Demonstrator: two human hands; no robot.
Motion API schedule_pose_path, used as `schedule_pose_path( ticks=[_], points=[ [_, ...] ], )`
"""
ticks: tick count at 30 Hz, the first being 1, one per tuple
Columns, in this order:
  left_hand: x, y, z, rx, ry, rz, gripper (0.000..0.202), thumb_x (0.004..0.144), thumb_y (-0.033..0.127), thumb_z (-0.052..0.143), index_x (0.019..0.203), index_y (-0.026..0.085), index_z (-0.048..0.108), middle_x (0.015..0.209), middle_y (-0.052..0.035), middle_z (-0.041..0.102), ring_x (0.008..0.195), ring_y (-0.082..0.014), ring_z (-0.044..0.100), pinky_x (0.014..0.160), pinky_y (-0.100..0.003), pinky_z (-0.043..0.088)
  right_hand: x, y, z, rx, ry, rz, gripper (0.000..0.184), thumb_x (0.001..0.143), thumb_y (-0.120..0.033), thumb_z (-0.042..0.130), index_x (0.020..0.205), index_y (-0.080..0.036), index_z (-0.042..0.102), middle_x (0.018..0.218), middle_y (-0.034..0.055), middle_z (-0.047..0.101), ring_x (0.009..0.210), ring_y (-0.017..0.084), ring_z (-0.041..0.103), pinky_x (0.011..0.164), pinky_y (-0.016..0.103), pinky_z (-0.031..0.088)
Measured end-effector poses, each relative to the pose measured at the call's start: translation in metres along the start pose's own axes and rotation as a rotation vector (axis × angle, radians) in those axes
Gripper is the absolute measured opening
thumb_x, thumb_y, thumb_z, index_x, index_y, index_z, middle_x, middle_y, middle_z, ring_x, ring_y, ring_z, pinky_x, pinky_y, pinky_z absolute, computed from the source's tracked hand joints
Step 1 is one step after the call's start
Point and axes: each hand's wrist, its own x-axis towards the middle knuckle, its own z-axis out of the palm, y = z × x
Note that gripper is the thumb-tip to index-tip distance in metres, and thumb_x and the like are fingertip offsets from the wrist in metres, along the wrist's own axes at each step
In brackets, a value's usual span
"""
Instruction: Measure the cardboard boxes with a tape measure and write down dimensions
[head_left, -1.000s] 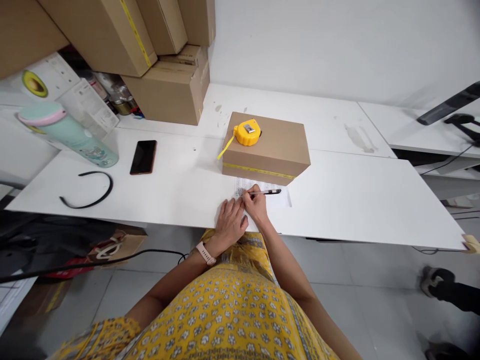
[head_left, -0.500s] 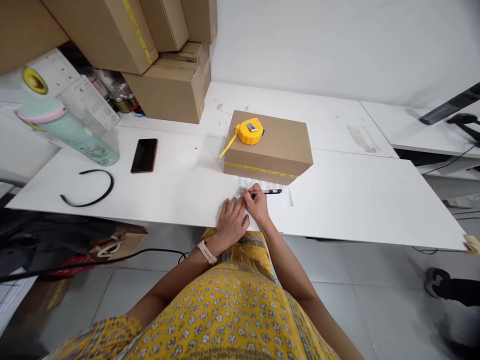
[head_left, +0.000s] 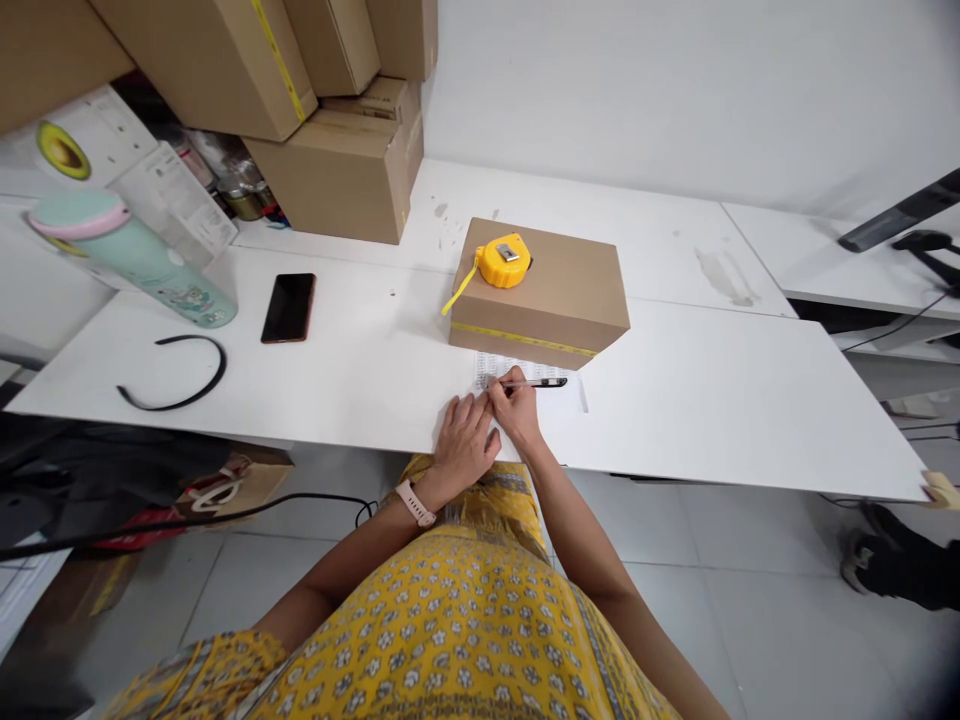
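My right hand [head_left: 517,413] is closed on a black pen [head_left: 541,382] whose tip rests on a printed paper sheet [head_left: 566,395] near the white table's [head_left: 360,370] front edge. My left hand [head_left: 463,446] lies flat and open on the sheet's left part, touching the right hand. A pink watch [head_left: 414,503] is on the left wrist. Just behind the sheet stands a small cardboard box [head_left: 559,295] with a yellow tape measure [head_left: 505,262] on top.
A black phone [head_left: 289,307], a curved black band [head_left: 172,372] and a mint bottle with a pink lid [head_left: 127,260] lie at the left. Stacked cardboard boxes [head_left: 345,165] fill the back left. Another person's shoe [head_left: 892,565] shows on the floor at the right.
Both hands stay on the sheet with the pen almost unmoved. The view has shifted slightly, and the shoe at the right has moved.
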Motion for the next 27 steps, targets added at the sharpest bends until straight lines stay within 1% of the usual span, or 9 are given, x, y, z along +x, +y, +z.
schedule_pose_path(
  ticks=[3, 8, 12, 17, 22, 27],
  points=[
    [-0.0001, 0.0000, 0.0009, -0.005, -0.005, -0.002, 0.054, 0.097, 0.026, 0.047, 0.149, 0.012, 0.048, 0.150, -0.0131, 0.058, 0.139, -0.0322, 0.050, 0.123, -0.053, 0.032, 0.0003, -0.0002, 0.0001, -0.016, 0.003, 0.002, 0.022, 0.086, -0.037, 0.058, 0.074, -0.025, 0.043, 0.060, -0.0076, 0.045, 0.056, 0.012, 0.043, 0.059, 0.027, 0.036],
    [-0.0005, 0.0002, 0.0005, -0.002, -0.008, -0.002, 0.053, 0.098, 0.026, 0.047, 0.148, 0.010, 0.049, 0.149, -0.0138, 0.058, 0.140, -0.0325, 0.049, 0.124, -0.052, 0.031, 0.0006, -0.0015, 0.0003, -0.019, 0.000, -0.014, 0.023, 0.085, -0.036, 0.059, 0.074, -0.025, 0.042, 0.059, -0.0078, 0.044, 0.056, 0.012, 0.042, 0.059, 0.027, 0.036],
    [-0.0003, 0.0002, 0.0001, 0.002, 0.003, 0.000, 0.053, 0.097, 0.026, 0.047, 0.147, 0.008, 0.050, 0.149, -0.0133, 0.058, 0.139, -0.0325, 0.050, 0.123, -0.051, 0.031, -0.0003, -0.0024, 0.0000, 0.005, 0.010, 0.008, 0.023, 0.084, -0.036, 0.059, 0.074, -0.026, 0.042, 0.058, -0.0084, 0.043, 0.054, 0.012, 0.041, 0.057, 0.027, 0.034],
    [-0.0004, -0.0001, 0.0012, 0.000, 0.008, 0.000, 0.054, 0.097, 0.026, 0.047, 0.149, 0.009, 0.048, 0.151, -0.0125, 0.057, 0.139, -0.0324, 0.050, 0.123, -0.052, 0.032, -0.0001, -0.0020, -0.0004, 0.011, 0.004, 0.032, 0.019, 0.082, -0.032, 0.059, 0.074, -0.025, 0.043, 0.056, -0.0089, 0.043, 0.052, 0.011, 0.041, 0.054, 0.026, 0.033],
    [-0.0011, -0.0003, 0.0020, -0.004, 0.003, -0.003, 0.054, 0.098, 0.026, 0.046, 0.149, 0.009, 0.048, 0.150, -0.0124, 0.058, 0.140, -0.0325, 0.050, 0.124, -0.052, 0.031, 0.0011, 0.0001, 0.0003, 0.020, 0.003, 0.017, 0.020, 0.083, -0.034, 0.059, 0.075, -0.025, 0.043, 0.058, -0.0085, 0.045, 0.053, 0.012, 0.042, 0.056, 0.027, 0.034],
    [-0.0013, -0.0008, 0.0026, -0.006, -0.005, -0.007, 0.054, 0.098, 0.027, 0.046, 0.150, 0.012, 0.048, 0.150, -0.0123, 0.058, 0.140, -0.0329, 0.049, 0.123, -0.053, 0.031, 0.0006, 0.0013, 0.0002, 0.011, 0.029, 0.028, 0.020, 0.084, -0.035, 0.058, 0.075, -0.025, 0.043, 0.058, -0.0087, 0.044, 0.053, 0.012, 0.042, 0.056, 0.027, 0.035]
  ],
)
